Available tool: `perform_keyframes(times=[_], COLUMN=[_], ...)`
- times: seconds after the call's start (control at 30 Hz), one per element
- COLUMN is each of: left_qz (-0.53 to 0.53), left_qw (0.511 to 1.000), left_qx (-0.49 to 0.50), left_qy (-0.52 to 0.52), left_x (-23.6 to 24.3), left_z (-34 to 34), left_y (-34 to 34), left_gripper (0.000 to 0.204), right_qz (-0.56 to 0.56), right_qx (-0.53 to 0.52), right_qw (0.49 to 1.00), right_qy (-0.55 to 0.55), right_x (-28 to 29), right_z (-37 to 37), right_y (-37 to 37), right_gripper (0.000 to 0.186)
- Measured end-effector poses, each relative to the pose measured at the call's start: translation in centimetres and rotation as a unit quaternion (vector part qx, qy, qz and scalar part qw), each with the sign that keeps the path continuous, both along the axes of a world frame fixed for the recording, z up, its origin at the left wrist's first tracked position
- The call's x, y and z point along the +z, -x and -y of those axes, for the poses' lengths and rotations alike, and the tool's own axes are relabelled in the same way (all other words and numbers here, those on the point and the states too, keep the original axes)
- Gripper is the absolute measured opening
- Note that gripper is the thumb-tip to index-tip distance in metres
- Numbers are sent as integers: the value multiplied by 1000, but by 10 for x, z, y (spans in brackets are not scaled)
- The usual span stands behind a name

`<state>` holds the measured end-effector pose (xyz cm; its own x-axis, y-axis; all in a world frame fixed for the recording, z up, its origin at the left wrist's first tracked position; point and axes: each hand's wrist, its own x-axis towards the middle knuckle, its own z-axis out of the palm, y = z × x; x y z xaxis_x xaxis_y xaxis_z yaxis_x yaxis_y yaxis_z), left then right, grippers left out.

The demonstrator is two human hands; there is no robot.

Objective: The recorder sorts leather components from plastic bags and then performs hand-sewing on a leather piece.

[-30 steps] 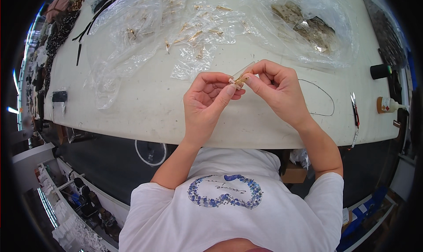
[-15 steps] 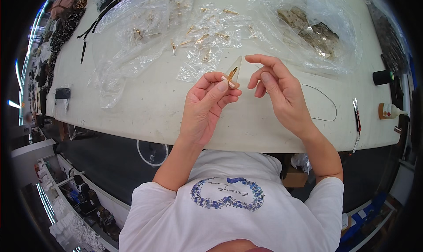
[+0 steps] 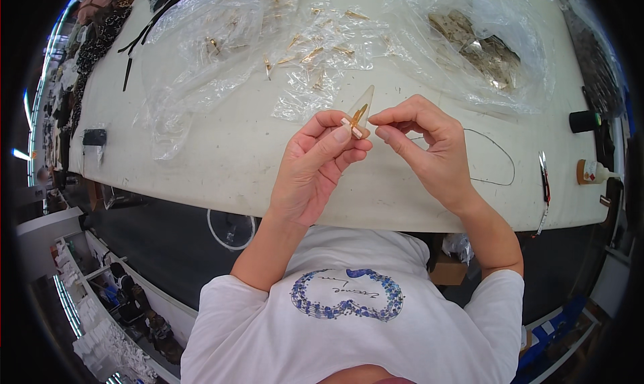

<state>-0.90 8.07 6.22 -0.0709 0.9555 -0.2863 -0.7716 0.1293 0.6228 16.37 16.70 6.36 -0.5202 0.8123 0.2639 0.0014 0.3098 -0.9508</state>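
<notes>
My left hand pinches a small gold clip-like piece between thumb and fingers. A pale, see-through triangular part points up and away from it, and a short light strip crosses its lower end. Close to the right of this piece is my right hand, its thumb and forefinger pressed together. Whatever those fingertips hold, if anything, is too small to make out. A thin dark thread curves over the table beside the right hand, partly hidden behind it.
Across the pale table lie a clear plastic bag, small clear packets with gold pieces, and another bag holding brownish pieces. At the right are a black spool, small scissors and a bottle.
My right hand has closed from spread fingers into a pinch and come in beside the gold piece. The left hand keeps its hold almost unmoved.
</notes>
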Motion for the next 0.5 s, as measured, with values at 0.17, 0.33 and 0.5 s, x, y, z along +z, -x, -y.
perform_keyframes(times=[0.17,0.33,0.5], left_qz=[30,29,27], left_qw=[999,999,999], left_qx=[-17,-28,-32], left_qy=[-2,5,2], left_x=[-1,-3,-4], left_z=[0,0,-1], left_y=[1,2,2], left_gripper=[19,19,19], right_qz=[9,24,23], right_qx=[16,20,19], right_qw=[1000,999,999], right_qy=[-5,-22,-36], right_x=[-1,-2,-3], right_z=[-2,-2,-3], right_y=[0,0,0], right_gripper=[15,15,15])
